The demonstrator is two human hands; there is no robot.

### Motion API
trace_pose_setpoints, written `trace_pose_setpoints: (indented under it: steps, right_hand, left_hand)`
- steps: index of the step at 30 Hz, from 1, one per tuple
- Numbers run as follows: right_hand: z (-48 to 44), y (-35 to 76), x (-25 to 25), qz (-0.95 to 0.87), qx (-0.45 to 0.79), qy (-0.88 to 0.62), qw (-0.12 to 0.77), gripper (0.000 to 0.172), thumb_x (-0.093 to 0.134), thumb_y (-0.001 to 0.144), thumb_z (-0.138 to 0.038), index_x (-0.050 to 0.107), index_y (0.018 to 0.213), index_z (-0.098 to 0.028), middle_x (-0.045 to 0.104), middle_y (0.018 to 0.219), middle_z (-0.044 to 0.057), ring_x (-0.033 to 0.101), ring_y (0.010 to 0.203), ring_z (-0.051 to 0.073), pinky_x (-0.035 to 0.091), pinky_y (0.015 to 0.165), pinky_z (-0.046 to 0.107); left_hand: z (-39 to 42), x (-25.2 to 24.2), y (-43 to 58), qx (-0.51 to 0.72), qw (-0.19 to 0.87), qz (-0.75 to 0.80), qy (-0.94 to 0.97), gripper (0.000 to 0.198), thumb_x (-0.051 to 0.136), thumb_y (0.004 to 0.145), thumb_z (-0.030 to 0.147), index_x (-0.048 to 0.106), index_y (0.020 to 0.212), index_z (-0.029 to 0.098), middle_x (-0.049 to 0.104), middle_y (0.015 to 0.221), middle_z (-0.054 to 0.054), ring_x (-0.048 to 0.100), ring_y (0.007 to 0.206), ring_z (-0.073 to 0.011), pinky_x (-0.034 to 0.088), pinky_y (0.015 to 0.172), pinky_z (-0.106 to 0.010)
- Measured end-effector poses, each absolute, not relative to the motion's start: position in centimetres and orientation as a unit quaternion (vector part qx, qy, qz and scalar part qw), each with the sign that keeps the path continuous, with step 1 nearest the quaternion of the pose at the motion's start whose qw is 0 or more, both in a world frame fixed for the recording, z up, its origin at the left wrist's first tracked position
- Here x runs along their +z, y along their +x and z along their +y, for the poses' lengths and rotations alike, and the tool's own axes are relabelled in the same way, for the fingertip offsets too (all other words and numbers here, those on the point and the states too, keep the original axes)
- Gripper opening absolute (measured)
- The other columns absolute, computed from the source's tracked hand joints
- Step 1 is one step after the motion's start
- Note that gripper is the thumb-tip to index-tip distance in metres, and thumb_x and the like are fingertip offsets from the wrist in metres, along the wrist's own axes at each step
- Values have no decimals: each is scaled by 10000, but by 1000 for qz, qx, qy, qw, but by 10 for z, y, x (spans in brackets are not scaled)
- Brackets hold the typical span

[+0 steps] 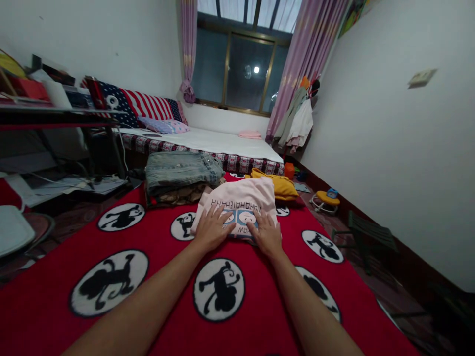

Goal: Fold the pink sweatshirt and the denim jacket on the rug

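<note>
A folded pink garment with printed letters and a blue picture lies on a red blanket patterned with black-and-white round figures. My left hand rests flat on its near left part, fingers spread. On its near right edge lies my right hand, fingers stretched out as well. Neither hand grips anything.
A stack of folded jeans and patterned cloth sits behind the pink garment on the left, a yellow garment behind on the right. Farther back is a bed with pillows. A desk stands left, a small green stool right.
</note>
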State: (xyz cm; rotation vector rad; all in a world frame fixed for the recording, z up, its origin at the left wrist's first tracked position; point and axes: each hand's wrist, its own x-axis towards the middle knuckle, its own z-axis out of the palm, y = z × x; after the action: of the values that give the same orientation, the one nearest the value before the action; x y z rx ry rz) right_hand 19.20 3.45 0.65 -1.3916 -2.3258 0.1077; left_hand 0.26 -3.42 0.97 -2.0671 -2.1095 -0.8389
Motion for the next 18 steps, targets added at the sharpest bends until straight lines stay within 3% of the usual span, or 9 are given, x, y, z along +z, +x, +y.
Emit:
trace_pose_setpoints:
  steps: [4, 6, 9, 11, 14, 18]
  right_hand:
    - [45, 200, 1, -758, 12, -569, 319, 568, 423, 928, -495, 440, 1403, -184, 345, 1530, 128, 298, 1402, 295, 268, 1098, 510]
    - [49, 205, 3, -705, 19, -608, 363, 590, 459, 910, -460, 429, 1392, -121, 425, 1467, 171, 395, 1331, 298, 324, 1049, 449]
    - [51, 208, 4, -701, 38, -622, 346, 638, 516, 885, -462, 415, 1399, -98, 579, 1299, 188, 530, 1160, 312, 353, 972, 416]
    - [50, 207, 3, -718, 14, -614, 328, 624, 537, 885, -452, 433, 1395, -108, 616, 1234, 181, 547, 1110, 310, 340, 957, 404]
    - [49, 202, 3, -737, -15, -595, 320, 522, 547, 897, -388, 491, 1362, -158, 621, 1203, 157, 554, 1063, 278, 357, 891, 357]
    - [47, 200, 11, -771, 7, -548, 325, 290, 490, 908, -245, 658, 1139, -196, 654, 1047, 110, 579, 967, 229, 373, 807, 320]
  left_hand:
    - [-30, 5, -14, -347, 77, -742, -569, 410, 508, 912, 419, 626, 1240, 202, 483, 1438, -117, 408, 1343, -281, 319, 1111, -413]
    - [-29, 11, -25, -381, 67, -788, -479, 515, 584, 865, 399, 550, 1309, 140, 554, 1348, -164, 518, 1233, -297, 417, 1017, -387]
    - [-30, 16, -38, -398, -6, -817, -417, 740, 673, 784, 464, 425, 1403, 144, 660, 1192, -156, 627, 1058, -323, 496, 843, -382]
    - [-32, 16, -40, -406, -31, -816, -410, 756, 695, 760, 482, 428, 1397, 174, 677, 1167, -144, 643, 1032, -325, 496, 803, -367]
    - [-33, 13, -37, -421, -39, -810, -407, 660, 702, 762, 454, 496, 1337, 205, 670, 1181, -142, 644, 1031, -322, 488, 797, -362]
    - [-34, 18, -29, -486, -5, -749, -450, 326, 661, 789, 273, 647, 1108, 207, 681, 1097, -101, 643, 984, -272, 486, 832, -347]
